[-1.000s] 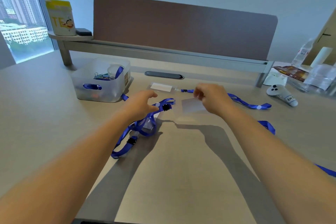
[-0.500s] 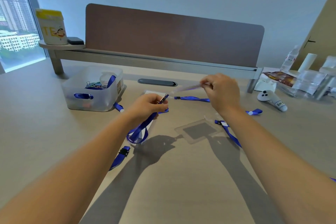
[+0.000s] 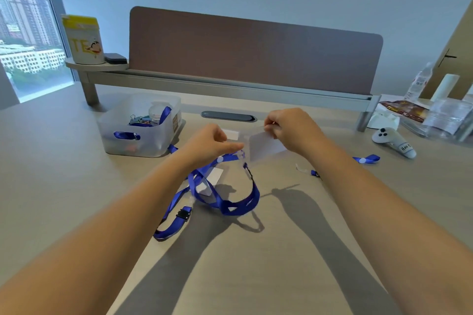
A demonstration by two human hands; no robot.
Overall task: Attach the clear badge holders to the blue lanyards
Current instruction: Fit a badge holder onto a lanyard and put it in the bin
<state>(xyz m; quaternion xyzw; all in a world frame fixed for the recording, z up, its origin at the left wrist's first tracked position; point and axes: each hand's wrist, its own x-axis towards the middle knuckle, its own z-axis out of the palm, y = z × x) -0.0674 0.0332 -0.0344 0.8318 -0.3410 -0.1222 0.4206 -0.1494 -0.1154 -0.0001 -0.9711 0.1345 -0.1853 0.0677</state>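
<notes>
My left hand (image 3: 210, 144) pinches the clip end of a blue lanyard (image 3: 230, 206), lifted above the desk; its strap loops down onto the tabletop. My right hand (image 3: 291, 128) holds a clear badge holder (image 3: 263, 147) by its top edge, right beside the lanyard clip. Another badge holder with a white card (image 3: 211, 181) lies under the lanyard loop. A further one (image 3: 230, 134) lies flat behind my hands. A second blue lanyard (image 3: 364, 160) lies on the desk to the right, mostly hidden by my right arm.
A translucent bin (image 3: 139, 130) with clips and a blue strap stands at the left. A white controller (image 3: 394, 142) and plastic bags (image 3: 445, 117) are at the right. A brown divider panel (image 3: 253, 51) closes the back of the desk.
My right hand brought the badge holder down beside the lanyard clip. My left hand raised the lanyard end, and the strap now hangs in a wider loop.
</notes>
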